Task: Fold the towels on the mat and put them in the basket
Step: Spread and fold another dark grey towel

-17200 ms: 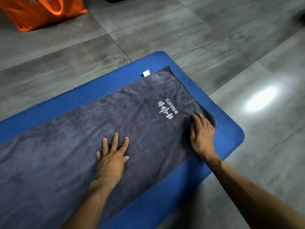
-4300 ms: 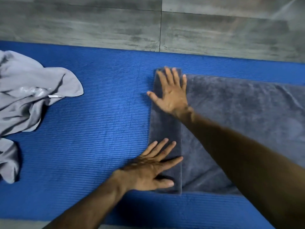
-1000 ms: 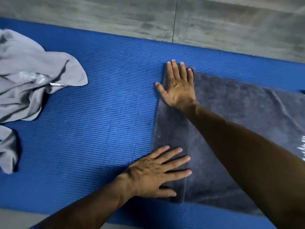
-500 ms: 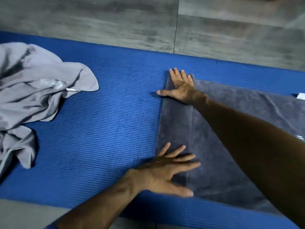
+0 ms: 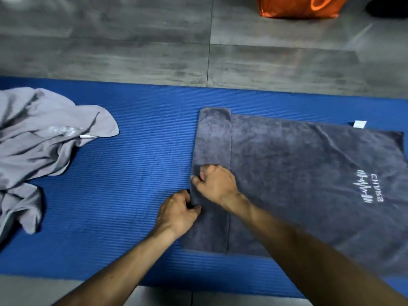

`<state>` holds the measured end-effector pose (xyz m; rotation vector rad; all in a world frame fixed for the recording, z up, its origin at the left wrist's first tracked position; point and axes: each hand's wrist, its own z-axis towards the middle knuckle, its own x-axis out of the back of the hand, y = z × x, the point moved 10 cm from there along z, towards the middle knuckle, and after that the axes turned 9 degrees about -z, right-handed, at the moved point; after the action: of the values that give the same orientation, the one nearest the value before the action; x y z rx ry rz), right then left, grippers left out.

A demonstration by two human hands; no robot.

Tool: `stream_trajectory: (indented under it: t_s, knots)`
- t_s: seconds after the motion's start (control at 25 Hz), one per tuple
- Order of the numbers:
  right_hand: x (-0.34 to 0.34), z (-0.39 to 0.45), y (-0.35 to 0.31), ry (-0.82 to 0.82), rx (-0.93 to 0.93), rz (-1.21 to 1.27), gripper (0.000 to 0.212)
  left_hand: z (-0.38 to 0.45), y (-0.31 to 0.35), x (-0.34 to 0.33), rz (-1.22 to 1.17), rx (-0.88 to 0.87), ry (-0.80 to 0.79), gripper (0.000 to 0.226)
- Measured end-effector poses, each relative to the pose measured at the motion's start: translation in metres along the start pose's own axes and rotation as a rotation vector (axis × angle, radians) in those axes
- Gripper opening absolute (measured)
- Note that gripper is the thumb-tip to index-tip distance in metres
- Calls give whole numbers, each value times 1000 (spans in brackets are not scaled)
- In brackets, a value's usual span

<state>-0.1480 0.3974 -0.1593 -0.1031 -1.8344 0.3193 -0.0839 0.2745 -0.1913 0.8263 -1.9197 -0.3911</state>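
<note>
Pinching the folded left edge of the dark grey towel (image 5: 298, 173), both hands now have their fingers curled into the cloth, where half a second ago they lay flat and spread on it. The left hand (image 5: 176, 212) has a narrow grip on the edge near its middle, thumb on top of the fold and the other fingers tucked at or under the edge. The right hand (image 5: 217, 184) has drawn back from the far corner, where it was pressing before, and now grips the same edge just beyond the left hand, the two nearly touching.

The narrow folded strip (image 5: 213, 151) along the towel's left end lies as it did earlier, its far end now uncovered. The rest of the towel is spread flat to the right on the blue mat (image 5: 132, 173), with its white logo (image 5: 366, 188) and a small white tag (image 5: 359, 124) at the far edge showing more fully than before.

Well apart to the left, the light grey towel (image 5: 42, 140) lies crumpled on the mat, unchanged. An orange bag (image 5: 298, 6) now shows on the grey floor (image 5: 132, 51) at the top of the view, beyond the mat.
</note>
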Motion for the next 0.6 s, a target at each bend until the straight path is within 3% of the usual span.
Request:
stream_trajectory:
  t_s: [0.12,0.2,0.28,0.4,0.6]
  knots:
    - [-7,-2,-1,-70,-7,63,35,-9,4,7,-24,-5,60,21]
    - [-11,-8,2,-100,-6,140,30,-14,0,1,-65,26,20,26]
    - [-8,-19,2,-83,44,202,24,-27,-1,-7,-112,22,-48,47]
    - [1,-44,1,-5,190,205,16,-40,7,-14,-108,-116,-85,83]
    - [7,-102,10,228,261,4,18,-55,18,-19,47,-182,-129,59]
